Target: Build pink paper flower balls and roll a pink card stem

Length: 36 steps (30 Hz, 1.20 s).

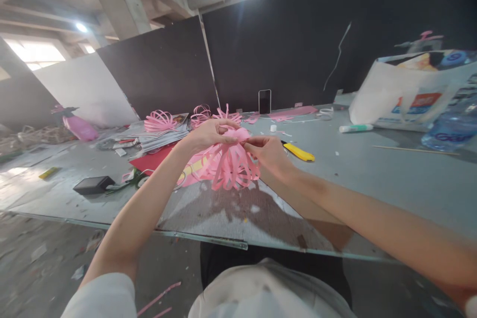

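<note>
Pink looped paper-strip pompom is held over the flat grey tabletop, in front of the person. The left hand, fingers curled, grips its top; the right hand pinches its upper right edge between thumb and fingertips. A slim yellow cutter lies near the right hand.

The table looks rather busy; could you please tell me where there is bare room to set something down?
The table is mostly bare between the yellow knife, thin stick and right forearm. A smaller patch lies between the pink paper strips and the front edge. Further left, it is crowded: stacked papers, black box, pink loops.
</note>
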{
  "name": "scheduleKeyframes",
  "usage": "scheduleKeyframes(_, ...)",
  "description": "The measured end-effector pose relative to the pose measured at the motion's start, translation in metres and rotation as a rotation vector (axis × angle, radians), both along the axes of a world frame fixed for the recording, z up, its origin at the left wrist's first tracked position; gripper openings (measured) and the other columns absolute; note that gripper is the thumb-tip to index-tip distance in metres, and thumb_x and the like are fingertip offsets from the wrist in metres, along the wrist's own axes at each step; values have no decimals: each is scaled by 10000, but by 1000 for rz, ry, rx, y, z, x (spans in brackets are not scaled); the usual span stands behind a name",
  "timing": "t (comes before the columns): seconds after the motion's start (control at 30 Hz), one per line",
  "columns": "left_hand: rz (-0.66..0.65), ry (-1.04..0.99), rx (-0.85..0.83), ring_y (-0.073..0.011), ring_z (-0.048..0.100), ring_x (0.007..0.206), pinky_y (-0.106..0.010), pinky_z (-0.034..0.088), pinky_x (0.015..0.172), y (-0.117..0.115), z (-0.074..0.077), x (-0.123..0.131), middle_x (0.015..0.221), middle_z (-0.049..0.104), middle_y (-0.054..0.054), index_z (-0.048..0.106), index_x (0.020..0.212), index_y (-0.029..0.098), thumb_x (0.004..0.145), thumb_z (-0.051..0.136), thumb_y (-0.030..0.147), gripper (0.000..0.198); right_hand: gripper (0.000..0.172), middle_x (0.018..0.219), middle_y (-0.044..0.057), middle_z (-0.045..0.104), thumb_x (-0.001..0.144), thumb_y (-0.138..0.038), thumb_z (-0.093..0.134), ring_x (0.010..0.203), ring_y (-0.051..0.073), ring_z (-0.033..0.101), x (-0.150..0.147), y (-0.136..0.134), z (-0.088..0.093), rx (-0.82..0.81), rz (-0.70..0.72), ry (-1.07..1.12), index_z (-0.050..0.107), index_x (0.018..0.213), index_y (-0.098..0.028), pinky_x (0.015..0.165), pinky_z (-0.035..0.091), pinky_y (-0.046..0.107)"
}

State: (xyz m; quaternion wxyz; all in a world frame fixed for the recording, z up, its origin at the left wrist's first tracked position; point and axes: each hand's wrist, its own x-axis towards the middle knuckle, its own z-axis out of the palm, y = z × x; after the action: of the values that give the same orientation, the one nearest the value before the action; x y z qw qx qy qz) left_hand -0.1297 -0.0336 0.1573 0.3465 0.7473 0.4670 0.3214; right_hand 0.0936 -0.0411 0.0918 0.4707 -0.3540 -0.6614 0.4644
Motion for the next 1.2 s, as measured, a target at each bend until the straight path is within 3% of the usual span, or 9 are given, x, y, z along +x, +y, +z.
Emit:
scheduleKeyframes(0.13,25,54,-6,-106,358,612,-277,233,611,-4,3,2,698,457,46,766,1264,207,792,900,373,518,211,783,39,759,855,-390,737,671,170,600,1,0,1,23,-13,-22,842,827,-210,624,428,323)
scheduleKeyframes(0.27,48,82,10,-105,337,597,-273,225,611,-11,8,7,659,393,70,770,1226,207,787,894,363,482,212,770,34,744,844,-395,738,661,161,569,2,0,2,21,-15,-37,845,825,-213,643,429,326)
scheduleKeyframes(0.67,19,58,-6,-109,440,610,-260,308,614,-11,8,5,694,538,36,759,1241,199,854,860,404,449,224,799,36,760,839,-419,760,698,167,582,6,6,1,20,38,-47,855,842,-216,629,413,317)
scheduleKeyframes(0.97,8,54,55,-195,601,733,-326,419,692,0,3,-5,776,670,-47,804,1158,218,870,849,520,420,210,775,29,754,832,-411,761,687,166,582,7,7,-1,35,36,-45,846,812,-219,617,424,317)
scheduleKeyframes(1.2,3,12,11,-117,457,631,-280,355,641,-6,5,1,695,540,30,780,1206,189,839,881,418,443,199,791,35,764,818,-397,761,686,165,589,6,8,-2,22,30,-39,850,827,-219,633,429,320)
